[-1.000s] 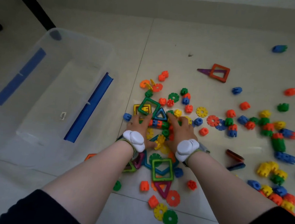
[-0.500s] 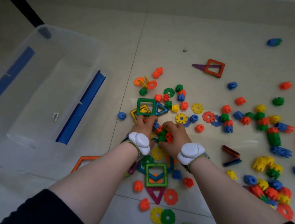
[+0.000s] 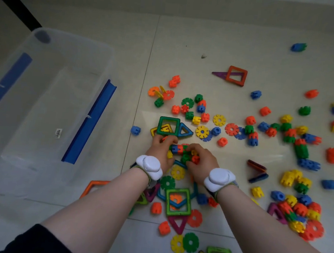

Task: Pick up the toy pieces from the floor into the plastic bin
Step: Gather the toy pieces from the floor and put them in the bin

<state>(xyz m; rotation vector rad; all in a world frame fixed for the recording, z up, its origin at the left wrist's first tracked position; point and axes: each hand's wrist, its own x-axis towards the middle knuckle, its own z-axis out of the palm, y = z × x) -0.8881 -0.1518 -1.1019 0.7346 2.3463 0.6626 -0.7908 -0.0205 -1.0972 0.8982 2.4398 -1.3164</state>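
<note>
Toy pieces (image 3: 177, 148) lie scattered across the floor (image 3: 189, 47); my left hand (image 3: 160, 151) and right hand (image 3: 203, 159) each curl around a bunch of them, with the clear plastic bin (image 3: 100, 48) to their left.

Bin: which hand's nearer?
Left. Left hand is just right of the bin; right hand is farther right, beyond the left. Both grip blocks.
</note>
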